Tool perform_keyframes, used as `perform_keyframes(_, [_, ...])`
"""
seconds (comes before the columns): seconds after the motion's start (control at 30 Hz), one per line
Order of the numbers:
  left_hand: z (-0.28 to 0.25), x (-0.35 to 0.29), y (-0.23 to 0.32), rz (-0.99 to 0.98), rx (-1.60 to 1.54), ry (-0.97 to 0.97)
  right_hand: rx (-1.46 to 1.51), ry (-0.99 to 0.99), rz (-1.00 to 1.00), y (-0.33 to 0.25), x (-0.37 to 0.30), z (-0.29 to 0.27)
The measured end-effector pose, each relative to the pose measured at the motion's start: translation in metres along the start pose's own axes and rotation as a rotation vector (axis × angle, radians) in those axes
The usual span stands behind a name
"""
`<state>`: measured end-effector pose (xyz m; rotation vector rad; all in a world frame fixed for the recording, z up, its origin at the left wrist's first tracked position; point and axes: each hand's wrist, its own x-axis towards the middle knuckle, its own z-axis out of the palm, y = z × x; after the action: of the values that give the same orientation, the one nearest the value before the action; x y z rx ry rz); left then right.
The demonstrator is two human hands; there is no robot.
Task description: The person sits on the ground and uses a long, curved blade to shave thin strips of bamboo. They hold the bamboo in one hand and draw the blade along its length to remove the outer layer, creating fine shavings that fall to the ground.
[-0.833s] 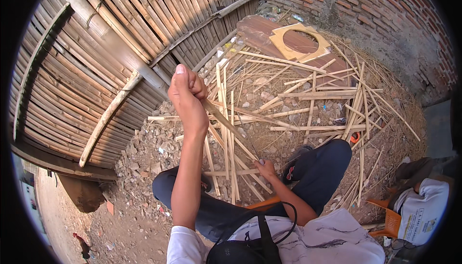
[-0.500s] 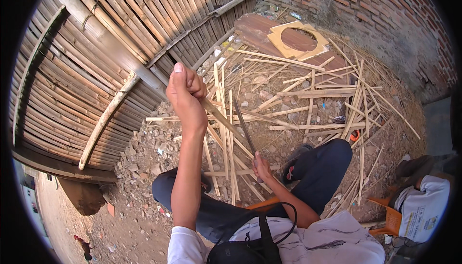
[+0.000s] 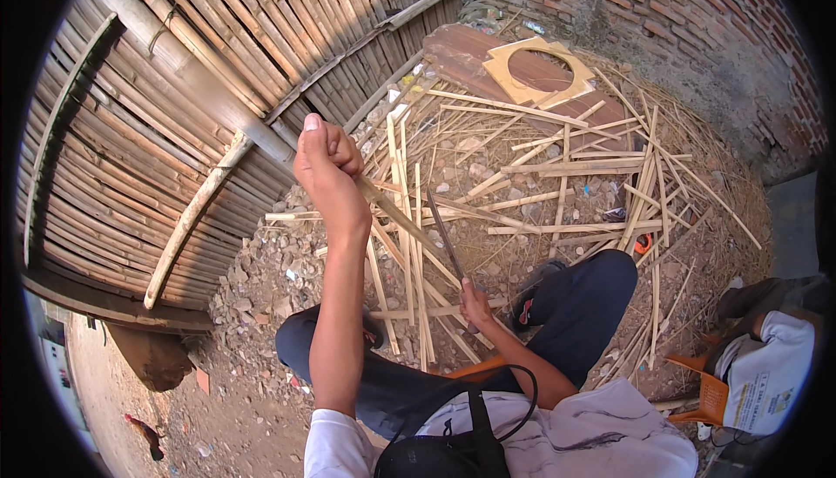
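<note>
Well, closest in, between your bent knees (image 3: 610,282), your right grip (image 3: 475,306) is clamped round the near end of a long dark knife (image 3: 445,236), its blade slanting up and away from your body. To handle it well, I'd hold that wrist firm, turn the edge away from your knees, and make any stroke short and light rather than forced. Next out comes the thin wooden strip (image 3: 396,211), sloping down from your left grip (image 3: 329,169) toward the right one, its lower part close to the blade (whether wood and metal touch, you cannot tell from this view). The left grip is a fist wrapped round the strip's upper end, thumb up, so the length below it looks likely to twist or spring; a steady left wrist, well clear of the edge, should tame that. Farther off, loose pale strips (image 3: 570,166) lie criss-crossed over the stony ground, and beyond them a yellow board with a round hole (image 3: 520,95) rests on a brown panel (image 3: 448,56) near the brick wall (image 3: 697,34).
</note>
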<state>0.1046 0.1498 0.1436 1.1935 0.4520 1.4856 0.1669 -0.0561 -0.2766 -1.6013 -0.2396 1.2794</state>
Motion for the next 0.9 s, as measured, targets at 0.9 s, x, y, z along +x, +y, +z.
perform_keyframes(0.9, [-0.008,-0.004,-0.007,-0.086,-0.193,-0.303,0.094,0.028,-0.140,-0.035,-0.028,0.026])
